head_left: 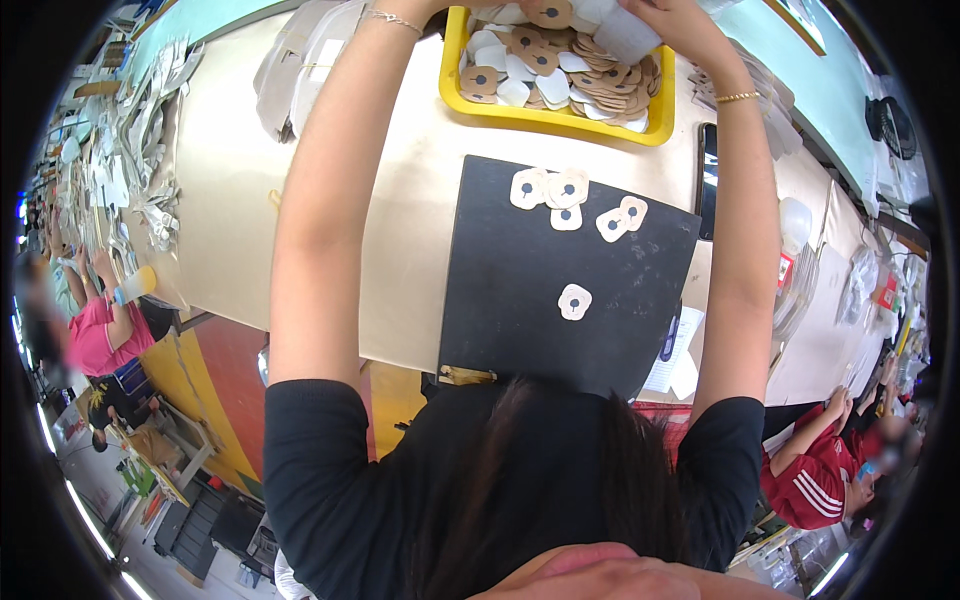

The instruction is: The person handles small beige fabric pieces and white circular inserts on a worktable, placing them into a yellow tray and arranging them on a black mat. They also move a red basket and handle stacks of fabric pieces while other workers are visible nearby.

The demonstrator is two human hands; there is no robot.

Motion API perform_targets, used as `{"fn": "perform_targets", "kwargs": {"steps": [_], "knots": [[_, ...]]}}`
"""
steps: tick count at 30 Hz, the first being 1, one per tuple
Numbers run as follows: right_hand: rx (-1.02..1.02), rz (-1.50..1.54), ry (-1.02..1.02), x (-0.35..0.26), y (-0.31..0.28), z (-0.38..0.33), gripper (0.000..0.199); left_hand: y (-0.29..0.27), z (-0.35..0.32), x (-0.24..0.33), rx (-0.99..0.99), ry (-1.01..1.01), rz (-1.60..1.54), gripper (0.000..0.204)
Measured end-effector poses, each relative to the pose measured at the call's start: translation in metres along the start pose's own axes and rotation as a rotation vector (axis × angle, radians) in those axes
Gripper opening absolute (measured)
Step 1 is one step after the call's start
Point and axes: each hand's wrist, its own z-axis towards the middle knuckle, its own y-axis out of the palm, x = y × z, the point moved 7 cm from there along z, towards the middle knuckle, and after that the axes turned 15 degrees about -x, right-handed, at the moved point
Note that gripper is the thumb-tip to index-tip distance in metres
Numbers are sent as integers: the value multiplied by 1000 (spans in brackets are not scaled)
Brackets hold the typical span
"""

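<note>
Both my arms reach forward to a yellow tray (558, 121) heaped with brown and white rounded pieces. My left hand (440, 4) is at the tray's far left, mostly cut off by the upper edge, so its fingers are hidden. At the tray's far right, my right hand (672, 18) grips a whitish, slightly see-through piece (627, 38) over the pile. Nearer to me lies a black board (530, 290). On it are several pale beige, wavy-edged pieces with dark keyhole-like centres, some overlapping; a single piece (574, 302) lies apart from them.
A dark phone (708, 180) lies beside my right forearm. White papers (676, 350) with a dark blue object on them are at the board's right edge. Flat stacked cut-outs (325, 60) lie left of the tray. Co-workers sit at both sides.
</note>
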Motion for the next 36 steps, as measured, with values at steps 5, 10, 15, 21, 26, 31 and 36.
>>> {"fn": "perform_targets", "kwargs": {"steps": [5,10,15,21,26,31,36], "knots": [[71,-191,-70,-21,15,-20,38,23,12,0,115,-48,136,43],[-85,-307,74,-22,75,-31,77,72,-11,17,85,-26,277,84],[116,-535,17,-28,99,-41,90,79,-21,26,-45,-186,384,110],[-73,-494,49,-28,82,-33,71,73,-16,28,-38,-183,297,75],[-368,-36,213,-37,30,-25,57,44,-10,8,40,-112,151,61],[-348,64,193,-42,8,-25,59,19,-4,15,71,56,141,62],[-158,-66,45,-35,-4,-20,59,1,3,15,-16,-34,93,62]]}}
